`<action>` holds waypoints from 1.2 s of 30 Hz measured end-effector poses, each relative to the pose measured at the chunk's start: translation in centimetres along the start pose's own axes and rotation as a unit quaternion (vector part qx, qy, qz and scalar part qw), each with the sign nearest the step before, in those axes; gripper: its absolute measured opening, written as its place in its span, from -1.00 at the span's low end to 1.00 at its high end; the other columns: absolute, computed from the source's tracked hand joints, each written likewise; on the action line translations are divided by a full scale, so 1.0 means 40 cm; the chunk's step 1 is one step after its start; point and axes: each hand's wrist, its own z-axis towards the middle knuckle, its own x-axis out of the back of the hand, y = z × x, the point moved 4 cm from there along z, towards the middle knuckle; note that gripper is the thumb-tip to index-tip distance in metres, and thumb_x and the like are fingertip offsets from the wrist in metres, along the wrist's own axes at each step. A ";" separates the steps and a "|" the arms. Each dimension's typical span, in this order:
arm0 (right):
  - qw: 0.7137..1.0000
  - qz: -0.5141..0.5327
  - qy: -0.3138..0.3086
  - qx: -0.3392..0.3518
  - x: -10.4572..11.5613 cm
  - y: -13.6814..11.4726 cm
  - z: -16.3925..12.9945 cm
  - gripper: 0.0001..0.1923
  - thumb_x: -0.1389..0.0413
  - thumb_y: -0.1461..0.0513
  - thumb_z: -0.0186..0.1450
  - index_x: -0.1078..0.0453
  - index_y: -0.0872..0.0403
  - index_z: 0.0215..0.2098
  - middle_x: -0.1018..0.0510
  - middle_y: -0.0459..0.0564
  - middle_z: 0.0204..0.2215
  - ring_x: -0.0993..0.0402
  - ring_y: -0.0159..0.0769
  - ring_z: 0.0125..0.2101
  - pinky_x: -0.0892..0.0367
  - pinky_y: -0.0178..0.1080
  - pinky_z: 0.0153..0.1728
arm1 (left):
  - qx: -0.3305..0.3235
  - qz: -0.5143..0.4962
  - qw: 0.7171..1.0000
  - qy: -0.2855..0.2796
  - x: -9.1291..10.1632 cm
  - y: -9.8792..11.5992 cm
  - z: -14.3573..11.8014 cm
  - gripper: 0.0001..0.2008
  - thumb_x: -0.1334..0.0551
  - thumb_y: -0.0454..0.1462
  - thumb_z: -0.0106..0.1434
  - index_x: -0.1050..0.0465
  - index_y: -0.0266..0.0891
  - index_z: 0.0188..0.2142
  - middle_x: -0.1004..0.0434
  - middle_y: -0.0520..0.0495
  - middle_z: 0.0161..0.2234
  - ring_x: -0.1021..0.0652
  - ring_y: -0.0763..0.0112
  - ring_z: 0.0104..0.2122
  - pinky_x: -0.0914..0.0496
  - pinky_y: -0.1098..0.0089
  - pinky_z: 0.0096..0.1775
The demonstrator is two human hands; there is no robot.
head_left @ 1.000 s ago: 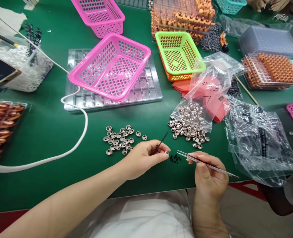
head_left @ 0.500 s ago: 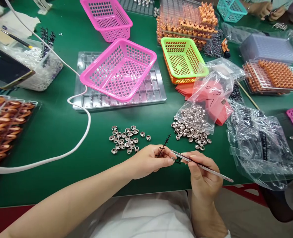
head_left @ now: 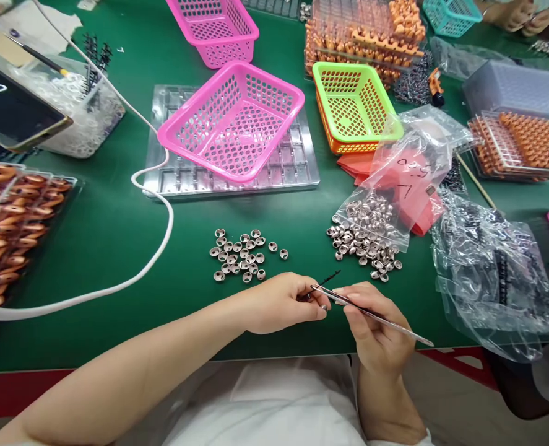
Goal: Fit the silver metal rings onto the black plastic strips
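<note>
My left hand point(head_left: 281, 305) is closed, its fingers pinching a thin black plastic sprue point(head_left: 330, 277) with short side stubs. A small silver metal cap point(head_left: 324, 307) shows at the same fingertips. My right hand point(head_left: 382, 331) grips slim metal tweezers point(head_left: 397, 328) slantwise, their tip at the left fingers beside the sprue. Whether the tip touches a part is too small to tell. Loose metal caps point(head_left: 244, 254) lie just beyond my left hand. A larger heap of caps point(head_left: 367, 238) spills from a clear plastic bag point(head_left: 408, 167) beyond my right hand.
A pink basket point(head_left: 232, 124) rests on a metal tray point(head_left: 172, 183); a green basket point(head_left: 353, 102) is farther right. A white cable point(head_left: 158, 248) curves across the left. Orange parts point(head_left: 18, 229) fill a left tray. Crumpled plastic point(head_left: 501, 272) lies right. Another person's hands point(head_left: 520, 15) are at the far right.
The sprue has tipped from steep to nearly level, pointing right. The tweezers' tip has shifted slightly left, over the left fingers. The whole view has moved a little.
</note>
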 end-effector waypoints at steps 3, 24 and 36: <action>1.000 -0.001 0.007 -0.004 0.000 0.001 -0.002 -0.66 -0.18 0.47 0.26 -0.51 0.02 -0.07 -0.66 0.00 -0.23 -0.62 -0.14 -0.23 -0.51 -0.04 -0.25 | 0.005 0.013 1.000 0.001 0.000 0.004 -0.002 -0.75 -0.28 -0.18 0.19 -0.52 -0.27 -0.20 -0.48 0.01 -0.33 -0.40 0.38 -0.34 -0.29 0.37 -0.25; 0.996 -0.028 0.078 -0.045 0.003 0.014 -0.006 -0.80 -0.19 0.40 0.28 -0.51 0.01 -0.21 -0.64 -0.05 -0.38 -0.62 -0.21 -0.34 -0.52 -0.15 -0.40 | -0.038 0.205 0.975 0.079 0.014 0.038 -0.040 -0.79 -0.11 -0.16 0.37 -0.45 -0.21 -0.26 -0.44 0.01 -0.38 -0.38 0.37 -0.43 -0.21 0.40 -0.38; 0.998 -0.013 0.052 -0.037 0.009 0.021 -0.008 -0.76 -0.19 0.43 0.28 -0.52 0.00 -0.17 -0.66 -0.04 -0.34 -0.62 -0.18 -0.32 -0.53 -0.13 -0.39 | -0.013 0.180 0.984 0.007 0.020 0.020 -0.026 -0.71 -0.06 -0.12 0.40 -0.49 -0.20 -0.20 -0.43 0.01 -0.40 -0.36 0.37 -0.44 -0.23 0.41 -0.38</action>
